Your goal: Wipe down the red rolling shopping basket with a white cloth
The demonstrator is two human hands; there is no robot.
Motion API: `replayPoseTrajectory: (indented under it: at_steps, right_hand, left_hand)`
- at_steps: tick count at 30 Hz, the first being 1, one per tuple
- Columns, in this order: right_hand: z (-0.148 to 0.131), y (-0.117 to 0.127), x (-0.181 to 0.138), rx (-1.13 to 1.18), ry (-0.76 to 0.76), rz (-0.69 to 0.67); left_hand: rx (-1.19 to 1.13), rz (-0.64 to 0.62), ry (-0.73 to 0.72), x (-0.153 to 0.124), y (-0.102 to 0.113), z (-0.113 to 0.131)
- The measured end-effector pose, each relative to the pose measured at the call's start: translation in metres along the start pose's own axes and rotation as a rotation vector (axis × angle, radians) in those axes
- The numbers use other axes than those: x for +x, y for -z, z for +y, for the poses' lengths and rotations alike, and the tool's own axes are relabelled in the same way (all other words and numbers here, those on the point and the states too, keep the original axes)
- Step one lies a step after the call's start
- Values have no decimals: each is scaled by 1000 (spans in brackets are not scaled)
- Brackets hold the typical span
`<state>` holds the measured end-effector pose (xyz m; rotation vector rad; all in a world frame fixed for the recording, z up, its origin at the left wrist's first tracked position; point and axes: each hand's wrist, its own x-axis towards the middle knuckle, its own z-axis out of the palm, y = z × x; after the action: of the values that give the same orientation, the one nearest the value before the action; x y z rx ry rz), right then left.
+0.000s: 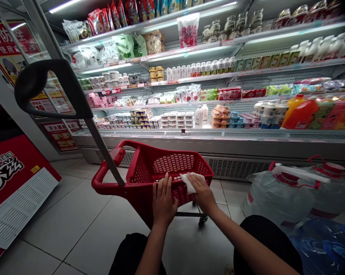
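Observation:
A red plastic shopping basket on wheels stands on the tiled floor in front of me, its black pull handle raised to the upper left. My left hand rests on the basket's near rim, fingers curled over the edge. My right hand presses a white cloth against the same rim, just to the right. Inside the basket I see nothing. My knees in black trousers show at the bottom.
A long refrigerated shelf unit full of yoghurt, milk bottles and juice runs along the back. Large water jugs in plastic stand at right. A red freezer cabinet sits at left.

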<state>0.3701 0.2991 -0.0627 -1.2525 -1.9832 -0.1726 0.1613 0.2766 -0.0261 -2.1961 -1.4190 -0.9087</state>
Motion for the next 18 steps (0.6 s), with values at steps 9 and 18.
replayPoseTrajectory:
  at_steps: [9,18]
  right_hand:
    - [-42,-12,20,101,130,-61]
    - [13,2,9,9,-93,25]
  left_hand:
    - [39,-31,-49,0,20,-18]
    - [186,126,104,4,63,-55]
